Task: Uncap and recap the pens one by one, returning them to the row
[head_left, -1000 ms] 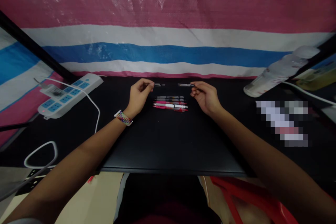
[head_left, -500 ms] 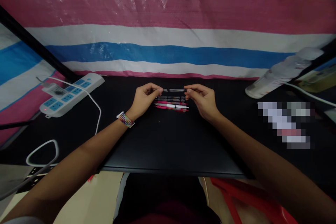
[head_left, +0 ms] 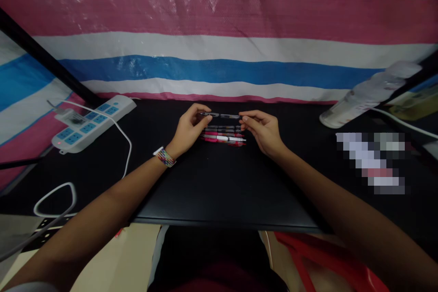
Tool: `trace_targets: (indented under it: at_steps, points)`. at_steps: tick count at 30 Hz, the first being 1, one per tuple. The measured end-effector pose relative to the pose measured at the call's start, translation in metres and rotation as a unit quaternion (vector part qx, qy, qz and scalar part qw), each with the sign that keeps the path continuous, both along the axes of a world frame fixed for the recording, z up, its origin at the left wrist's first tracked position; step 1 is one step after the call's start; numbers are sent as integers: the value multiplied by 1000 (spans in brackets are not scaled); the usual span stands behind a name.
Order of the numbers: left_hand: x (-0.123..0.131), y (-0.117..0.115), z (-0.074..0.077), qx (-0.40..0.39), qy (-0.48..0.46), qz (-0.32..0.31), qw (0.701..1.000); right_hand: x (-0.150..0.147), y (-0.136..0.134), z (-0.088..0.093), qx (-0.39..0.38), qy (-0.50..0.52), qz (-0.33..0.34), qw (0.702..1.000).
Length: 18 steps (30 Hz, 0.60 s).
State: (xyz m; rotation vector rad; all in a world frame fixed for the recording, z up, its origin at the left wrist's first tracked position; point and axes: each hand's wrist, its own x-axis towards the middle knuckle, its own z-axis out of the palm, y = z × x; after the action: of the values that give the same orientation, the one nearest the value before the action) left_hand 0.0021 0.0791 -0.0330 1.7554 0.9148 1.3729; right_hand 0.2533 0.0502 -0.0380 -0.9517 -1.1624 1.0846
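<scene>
A dark pen (head_left: 221,115) is held level above the black table (head_left: 219,191), one end in each hand. My left hand (head_left: 190,128) pinches its left end. My right hand (head_left: 262,130) pinches its right end. The pen's two halves look joined in the middle. Just below it, several pens (head_left: 224,135), dark, pink and white, lie side by side on the table between my hands. A woven band sits on my left wrist.
A white power strip (head_left: 91,123) with blue sockets and a white cable lies at the left. A clear plastic bottle (head_left: 367,93) lies on its side at the right, near a blurred patch. A striped tarp hangs behind. A red chair shows below the table edge.
One second ago my hands held two separate pen pieces apart. They moved together, and the pieces now meet as one pen between my fingers.
</scene>
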Motion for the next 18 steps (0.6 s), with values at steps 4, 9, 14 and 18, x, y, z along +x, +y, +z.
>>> trace_targets:
  at_steps: [4, 9, 14, 18]
  points:
    - [-1, 1, -1, -6, 2, -14, 1000, 0, 1, -1, -4, 7, 4, 1000]
    - [-1, 5, -5, 41, 12, 9, 999, 1, 2, -2, -10, 20, 3, 1000]
    - [-5, 5, -4, 49, 43, -4, 998, 2, 3, -3, -13, 31, 10, 999]
    - [-6, 4, -2, 108, 103, 3, 989, 2, 3, -2, -14, 32, 10, 999]
